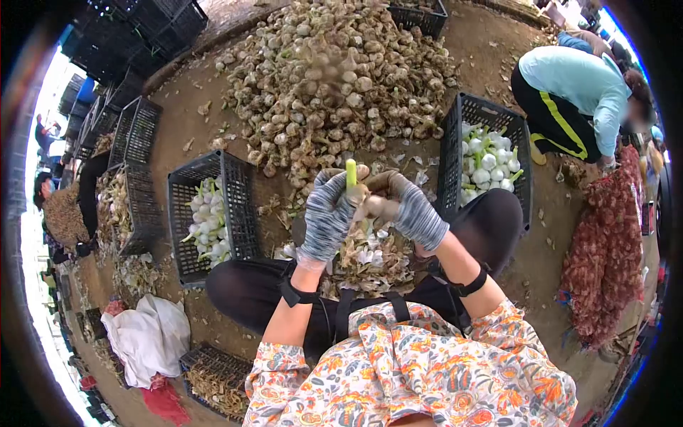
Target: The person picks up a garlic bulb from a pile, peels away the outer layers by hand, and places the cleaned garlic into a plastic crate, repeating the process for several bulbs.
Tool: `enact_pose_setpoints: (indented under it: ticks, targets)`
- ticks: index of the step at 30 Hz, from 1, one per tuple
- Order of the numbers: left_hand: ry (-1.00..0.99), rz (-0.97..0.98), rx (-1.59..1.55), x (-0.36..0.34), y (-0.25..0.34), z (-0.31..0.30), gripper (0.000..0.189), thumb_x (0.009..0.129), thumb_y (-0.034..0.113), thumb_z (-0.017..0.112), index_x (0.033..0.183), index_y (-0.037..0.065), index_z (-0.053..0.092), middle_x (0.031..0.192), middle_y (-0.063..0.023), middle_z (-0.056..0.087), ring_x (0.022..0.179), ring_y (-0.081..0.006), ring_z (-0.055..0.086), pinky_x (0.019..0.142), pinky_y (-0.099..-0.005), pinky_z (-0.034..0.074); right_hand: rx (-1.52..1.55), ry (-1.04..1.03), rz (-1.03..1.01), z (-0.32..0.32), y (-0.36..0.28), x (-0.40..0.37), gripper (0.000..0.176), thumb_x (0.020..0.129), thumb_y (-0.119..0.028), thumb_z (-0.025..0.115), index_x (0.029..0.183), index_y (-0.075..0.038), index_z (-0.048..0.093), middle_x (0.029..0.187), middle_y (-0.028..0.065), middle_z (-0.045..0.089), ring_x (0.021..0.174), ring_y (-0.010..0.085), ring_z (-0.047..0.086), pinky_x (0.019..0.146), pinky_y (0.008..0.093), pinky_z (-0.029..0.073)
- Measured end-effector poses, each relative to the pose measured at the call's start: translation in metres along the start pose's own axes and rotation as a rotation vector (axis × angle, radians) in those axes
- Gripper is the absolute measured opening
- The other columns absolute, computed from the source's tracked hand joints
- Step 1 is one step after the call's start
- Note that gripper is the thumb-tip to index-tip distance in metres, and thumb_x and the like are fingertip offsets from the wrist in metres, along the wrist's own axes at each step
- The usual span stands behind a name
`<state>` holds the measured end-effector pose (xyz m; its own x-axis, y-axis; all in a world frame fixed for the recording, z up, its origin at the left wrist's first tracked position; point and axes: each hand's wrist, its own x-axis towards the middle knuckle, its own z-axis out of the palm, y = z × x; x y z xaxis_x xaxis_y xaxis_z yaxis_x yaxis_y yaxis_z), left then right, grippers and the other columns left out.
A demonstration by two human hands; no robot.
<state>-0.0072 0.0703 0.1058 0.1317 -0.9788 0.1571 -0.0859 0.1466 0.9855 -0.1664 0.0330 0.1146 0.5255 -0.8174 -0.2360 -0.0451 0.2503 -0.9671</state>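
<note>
My left hand (324, 215), in a grey-striped glove with a dark palm, is closed around a garlic bulb (358, 193) whose green stem stub points up. Fingers of my right hand (407, 206), gloved the same way, are closed at the bulb's other side and slightly blurred. Most of the bulb is hidden by the gloves. Loose papery skins (370, 257) lie on the ground below, between my legs. Just beyond my hands rises a large heap of unpeeled garlic (313, 107).
Black crates with white garlic stand to my left (244, 206) and right (450, 153). A person in a light blue top (576, 78) bends over beside a red mesh sack (605, 249). Stacked crates (142, 32), a white sack (151, 334) and a crate of husks (213, 384) are at left.
</note>
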Motion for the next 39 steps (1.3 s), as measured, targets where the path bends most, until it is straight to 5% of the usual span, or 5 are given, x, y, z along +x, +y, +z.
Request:
enact_pose_setpoints:
  ticks: [8, 14, 17, 22, 39]
  targets:
    - [0.122, -0.055, -0.31, -0.021, 0.018, 0.004, 0.033, 0.08, 0.029, 0.063, 0.098, 0.001, 0.061, 0.088, -0.0042, 0.06, 0.069, -0.0093, 0.056, 0.064, -0.0233, 0.047, -0.115, 0.15, -0.127, -0.008, 0.034, 0.002, 0.019, 0.074, 0.001, 0.055, 0.093, 0.0, 0.055, 0.078, 0.0083, 0.06, 0.072, 0.0141, 0.057, 0.068, 0.0272, 0.048]
    - [0.258, -0.586, -1.134, -0.034, -0.021, -0.004, 0.027, 0.086, 0.026, 0.05, 0.098, 0.002, 0.055, 0.081, -0.0065, 0.058, 0.069, -0.0182, 0.059, 0.061, -0.0309, 0.05, 0.141, -0.599, 0.19, -0.011, 0.0, -0.053, 0.023, 0.077, -0.011, 0.058, 0.099, -0.004, 0.061, 0.089, 0.0083, 0.063, 0.079, 0.0144, 0.059, 0.072, 0.0283, 0.048]
    - [0.342, -0.751, -1.223, -0.038, -0.024, 0.005, 0.023, 0.086, 0.022, 0.044, 0.094, 0.003, 0.055, 0.079, -0.0091, 0.058, 0.066, -0.0215, 0.056, 0.056, -0.032, 0.047, -0.697, -0.35, -0.071, -0.019, 0.004, -0.037, 0.025, 0.078, -0.02, 0.063, 0.097, -0.005, 0.06, 0.089, 0.0145, 0.061, 0.078, 0.023, 0.059, 0.069, 0.0307, 0.048]
    - [0.24, -0.83, -1.193, -0.046, -0.023, 0.015, 0.024, 0.088, 0.019, 0.038, 0.091, 0.002, 0.055, 0.078, -0.0104, 0.058, 0.066, -0.0232, 0.055, 0.056, -0.0341, 0.047, -0.404, 0.17, -0.424, -0.002, 0.025, -0.03, 0.033, 0.075, -0.024, 0.067, 0.098, -0.004, 0.055, 0.087, 0.0128, 0.061, 0.079, 0.0203, 0.059, 0.074, 0.028, 0.046]
    - [0.111, -0.21, -0.26, -0.039, -0.028, 0.023, 0.037, 0.086, 0.026, 0.054, 0.109, -0.003, 0.053, 0.092, -0.0089, 0.061, 0.08, -0.0153, 0.058, 0.071, -0.0264, 0.049, 0.192, 0.04, -0.131, -0.013, 0.036, -0.037, 0.033, 0.078, -0.017, 0.065, 0.105, -0.001, 0.055, 0.092, 0.0048, 0.057, 0.079, 0.0097, 0.054, 0.069, 0.0232, 0.047]
